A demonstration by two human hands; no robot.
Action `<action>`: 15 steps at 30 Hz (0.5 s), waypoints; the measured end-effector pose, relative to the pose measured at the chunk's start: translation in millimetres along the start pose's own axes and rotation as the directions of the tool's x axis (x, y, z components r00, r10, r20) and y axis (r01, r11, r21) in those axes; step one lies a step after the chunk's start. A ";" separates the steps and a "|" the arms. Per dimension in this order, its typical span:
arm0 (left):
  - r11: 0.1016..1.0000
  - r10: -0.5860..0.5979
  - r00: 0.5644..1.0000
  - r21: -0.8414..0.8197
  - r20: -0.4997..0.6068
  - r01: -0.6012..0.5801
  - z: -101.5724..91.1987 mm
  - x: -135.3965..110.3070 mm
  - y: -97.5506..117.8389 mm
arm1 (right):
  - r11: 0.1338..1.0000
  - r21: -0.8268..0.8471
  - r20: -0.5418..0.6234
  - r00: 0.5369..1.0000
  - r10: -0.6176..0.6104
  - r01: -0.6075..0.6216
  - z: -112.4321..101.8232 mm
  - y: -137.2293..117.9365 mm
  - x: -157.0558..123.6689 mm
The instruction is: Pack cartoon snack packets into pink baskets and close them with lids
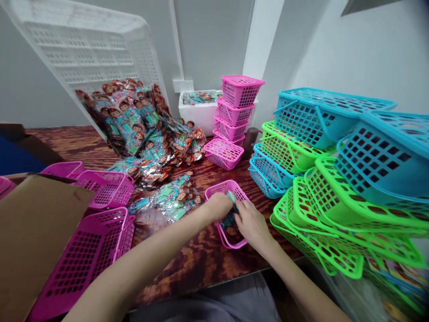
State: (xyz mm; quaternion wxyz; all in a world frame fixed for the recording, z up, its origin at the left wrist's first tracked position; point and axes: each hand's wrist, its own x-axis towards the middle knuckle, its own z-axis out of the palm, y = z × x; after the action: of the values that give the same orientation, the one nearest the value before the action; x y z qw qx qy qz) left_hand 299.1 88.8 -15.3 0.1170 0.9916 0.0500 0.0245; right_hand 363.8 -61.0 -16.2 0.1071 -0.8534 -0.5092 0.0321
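Note:
A small pink basket [217,190] sits on the wooden table [197,264] in front of me. Both hands reach into it. My left hand [218,206] is curled over shiny cartoon packets [230,228] lying in the basket. My right hand [250,223] presses on the same packets from the right, fingers bent. A loose pile of the same packets [174,197] lies just left of the basket. A bigger heap of packets [140,120] spills from a tilted white crate [94,58] at the back.
Pink baskets [90,250] and a cardboard flap [30,237] crowd the left. A stack of small pink baskets [236,107] and a white foam box [197,112] stand behind. Green baskets [335,223] and blue baskets [335,120] are piled on the right.

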 end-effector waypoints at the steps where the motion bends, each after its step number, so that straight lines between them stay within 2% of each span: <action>1: 1.000 0.019 1.000 0.010 0.016 -0.020 -2.2 2.6 0.0 | 1.000 0.004 -0.007 1.000 0.012 -0.012 0.7 -0.2 0.5; 5: 0.993 0.096 0.992 0.065 0.083 -0.102 -18.1 1.2 -3.4 | 0.998 0.003 -0.032 0.998 0.061 -0.061 1.7 -2.1 0.8; 9: 0.986 0.103 0.989 0.119 0.102 -0.115 -34.4 -18.6 -14.6 | 0.997 -0.031 -0.023 0.997 0.068 -0.069 0.6 -4.1 -0.8; 12: 0.984 0.068 0.991 0.153 0.119 -0.086 -40.2 -32.0 -19.8 | 0.998 -0.053 0.020 1.000 -0.019 0.020 -1.5 -5.7 0.0; 15: 0.981 0.041 0.989 0.183 0.139 -0.066 -39.0 -38.3 -15.3 | 0.989 -0.081 0.107 0.988 -0.114 0.123 -6.2 -9.6 3.9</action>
State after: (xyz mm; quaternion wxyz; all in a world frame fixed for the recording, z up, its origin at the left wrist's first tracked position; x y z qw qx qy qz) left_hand 257.3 108.5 17.5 0.0259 0.9985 0.0173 -0.0442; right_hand 358.4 -54.2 -7.8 0.0455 -0.8228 -0.5646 0.0469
